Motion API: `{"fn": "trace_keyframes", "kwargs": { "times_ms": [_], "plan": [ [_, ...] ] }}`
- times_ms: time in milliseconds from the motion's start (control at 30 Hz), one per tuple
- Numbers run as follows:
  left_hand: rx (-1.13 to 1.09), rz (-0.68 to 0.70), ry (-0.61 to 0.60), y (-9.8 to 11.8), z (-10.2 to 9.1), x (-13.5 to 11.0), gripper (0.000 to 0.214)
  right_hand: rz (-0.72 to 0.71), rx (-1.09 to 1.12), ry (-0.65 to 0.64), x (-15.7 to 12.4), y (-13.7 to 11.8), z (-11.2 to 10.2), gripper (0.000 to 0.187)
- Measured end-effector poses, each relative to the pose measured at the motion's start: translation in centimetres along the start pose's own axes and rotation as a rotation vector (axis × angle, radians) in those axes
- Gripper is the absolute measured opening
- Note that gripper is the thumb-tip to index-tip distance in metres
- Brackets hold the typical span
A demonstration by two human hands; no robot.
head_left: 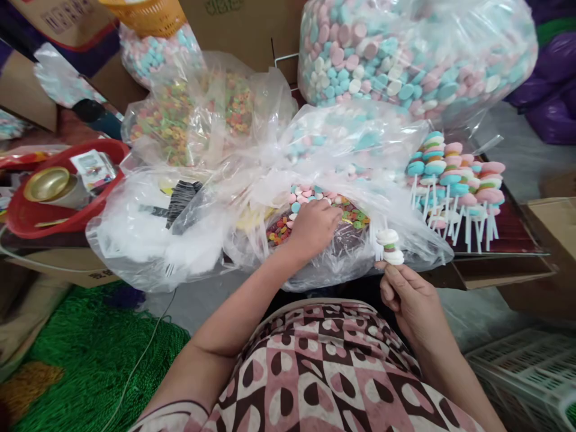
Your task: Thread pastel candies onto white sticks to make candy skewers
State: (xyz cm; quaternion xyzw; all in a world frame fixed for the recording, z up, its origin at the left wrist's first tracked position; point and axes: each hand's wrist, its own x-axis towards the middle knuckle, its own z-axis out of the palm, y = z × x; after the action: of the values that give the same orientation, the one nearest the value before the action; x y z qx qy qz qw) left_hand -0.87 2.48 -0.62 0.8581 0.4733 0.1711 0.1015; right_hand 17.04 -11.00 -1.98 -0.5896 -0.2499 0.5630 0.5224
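Note:
My right hand (407, 294) is closed, thumb and fingertips pinching a marshmallow skewer (390, 247) at its lower end. White marshmallows sit on it with green and brownish ring candy between them. My left hand (315, 227) reaches over the plastic-lined heap of candy in front of me. Its fingers are bent and pressed together among the pieces, and the fingertips are hidden. Around it lie small ring gummies (355, 215), reddish ones (279, 230), and pink, white and blue marshmallows (300, 197). To the right, finished-looking marshmallow skewers (454, 180) stand bunched, white sticks down.
A large clear bag of marshmallows (405, 66) stands at the back. Behind on the left is a bag of ring gummies (173, 123). A red basin (58, 225) holds a gold bowl. White bagged stuff (148, 234) and black strips (183, 201) lie nearer. A plastic crate (526, 372) is low right.

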Motion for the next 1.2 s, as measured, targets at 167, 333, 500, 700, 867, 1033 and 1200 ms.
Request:
{"fn": "trace_keyframes", "kwargs": {
  "times_ms": [167,333,500,700,867,1033,1200],
  "plan": [
    [0.074,0.109,-0.053,2.4,2.3,2.5,0.022,-0.010,0.011,0.013,0.0,0.0,0.1,0.024],
    [0.157,0.116,-0.062,3.2,2.8,3.3,0.023,-0.010,0.015,0.018,0.1,0.0,-0.2,0.025],
    [0.157,0.084,-0.106,1.6,1.7,1.9,0.023,-0.009,0.005,0.022,0.1,0.1,-0.3,0.027],
    [0.128,0.102,-0.138,0.0,1.1,-0.1,0.025,0.000,-0.039,0.005,-0.1,0.0,0.4,0.028],
    [0.052,0.024,-0.098,0.7,1.0,0.7,0.025,0.012,-0.035,0.014,-0.2,-0.1,0.7,0.028],
    [0.111,-0.007,-0.115,1.5,2.1,2.5,0.024,0.037,-0.027,0.007,-0.2,0.2,0.7,0.027],
    [0.116,0.048,-0.136,1.4,2.0,2.6,0.023,0.034,-0.030,0.000,-0.2,0.4,0.5,0.029]
  ]
}}
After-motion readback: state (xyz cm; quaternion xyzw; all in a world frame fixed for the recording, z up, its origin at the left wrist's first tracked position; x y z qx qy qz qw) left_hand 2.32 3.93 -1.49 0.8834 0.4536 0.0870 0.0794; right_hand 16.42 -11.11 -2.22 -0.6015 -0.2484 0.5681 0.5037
